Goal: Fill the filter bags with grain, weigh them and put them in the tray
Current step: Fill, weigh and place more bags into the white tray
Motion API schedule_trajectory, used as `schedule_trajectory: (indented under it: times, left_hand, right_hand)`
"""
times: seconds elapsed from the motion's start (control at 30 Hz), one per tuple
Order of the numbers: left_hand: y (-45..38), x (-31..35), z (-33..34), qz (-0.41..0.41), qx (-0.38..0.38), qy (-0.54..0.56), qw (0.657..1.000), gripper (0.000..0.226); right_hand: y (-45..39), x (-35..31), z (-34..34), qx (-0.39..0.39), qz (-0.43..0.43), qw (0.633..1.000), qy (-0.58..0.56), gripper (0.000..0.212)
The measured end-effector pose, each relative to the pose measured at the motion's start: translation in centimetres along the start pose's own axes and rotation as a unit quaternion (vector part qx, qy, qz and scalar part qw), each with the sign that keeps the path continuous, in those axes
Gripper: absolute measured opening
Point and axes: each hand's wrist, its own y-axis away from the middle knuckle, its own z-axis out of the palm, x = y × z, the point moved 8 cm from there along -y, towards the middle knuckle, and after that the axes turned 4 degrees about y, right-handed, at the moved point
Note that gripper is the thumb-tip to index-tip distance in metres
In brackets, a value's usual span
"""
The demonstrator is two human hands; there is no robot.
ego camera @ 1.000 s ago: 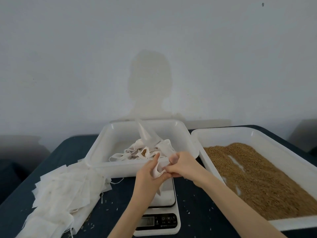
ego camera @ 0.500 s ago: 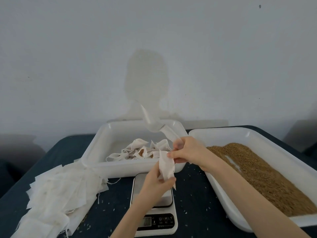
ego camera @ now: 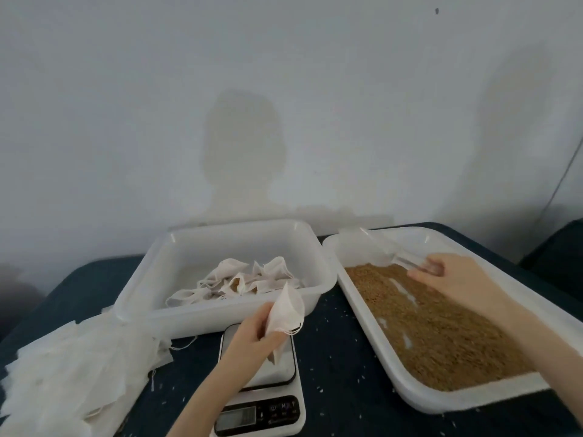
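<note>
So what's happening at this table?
A person is packing grain into small filter bags. The left hand holds an empty filter bag above the scale, while the right hand grips a clear scoop over the grain tray. Filled bags lie in the middle tray.

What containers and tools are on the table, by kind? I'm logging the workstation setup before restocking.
White trays: 2, one holding filled bags, one holding grain
Digital scale: 1
Clear scoop, gripped by the right hand: 1
Total: 4
The loose filter bags overlap too much to count.
</note>
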Motion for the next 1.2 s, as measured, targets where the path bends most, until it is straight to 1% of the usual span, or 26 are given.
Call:
schedule_trajectory:
  times: [0.07,0.17,0.27,0.33,0.37,0.47,0.57,0.67,0.77,0.93,1.03,1.13,1.2]
  left_hand:
    - [-0.1,-0.1,0.0,0.002,0.003,-0.002,1.0,0.028]
    - [-0.2,-0.4,0.2,-0.005,0.007,-0.008,1.0,0.03]
    - [-0.3,-0.4,0.7,0.002,0.008,-0.011,1.0,0.029]
    - [-0.3,-0.2,1.0,0.007,0.003,0.0,1.0,0.021]
    - [-0.3,-0.2,1.1,0.005,-0.001,0.006,1.0,0.019]
    - [-0.3,-0.3,1.2,0.002,-0.007,0.007,1.0,0.029]
    - [-0.5,-0.4,1.4,0.005,-0.007,0.012,1.0,0.029]
    - [-0.6,-0.6,1.9,0.001,-0.018,0.019,1.0,0.031]
    - [-0.4,-0.7,2.2,-0.002,-0.025,0.025,0.999,0.032]
    - [-0.3,-0.8,2.2,-0.012,-0.022,0.029,0.999,0.032]
    - [-0.2,-0.7,2.4,-0.02,-0.024,0.031,0.999,0.031]
    - [0.0,-0.5,2.5,-0.022,-0.026,0.032,0.999,0.038]
    - [-0.1,-0.5,2.1,-0.018,-0.016,0.033,0.999,0.033]
  right_hand:
    - [0.4,4.0,-0.2,-0.03,0.011,0.998,0.059,0.027]
    - [1.4,8.7,0.1,-0.105,0.034,0.99,0.09,0.017]
    - [1.8,11.5,0.3,-0.168,0.067,0.975,0.13,0.019]
    - [1.6,12.2,0.1,-0.185,0.083,0.968,0.147,0.018]
    - [1.4,12.5,0.0,-0.186,0.092,0.967,0.148,0.017]
    - [0.3,12.0,0.5,-0.183,0.106,0.965,0.152,0.014]
    - [-1.3,10.2,3.1,-0.187,0.084,0.969,0.139,0.01]
    - [-2.7,8.3,6.6,-0.203,0.057,0.973,0.089,0.017]
    - [-3.6,7.3,8.6,-0.193,0.051,0.979,0.051,0.021]
    - [-4.1,6.0,9.2,-0.174,0.046,0.983,0.026,0.021]
    - [-4.3,4.7,9.6,-0.17,0.038,0.985,0.019,0.026]
    - [-4.4,4.3,9.7,-0.155,0.037,0.987,0.011,0.032]
    - [-4.4,4.6,9.5,-0.144,0.043,0.989,-0.007,0.032]
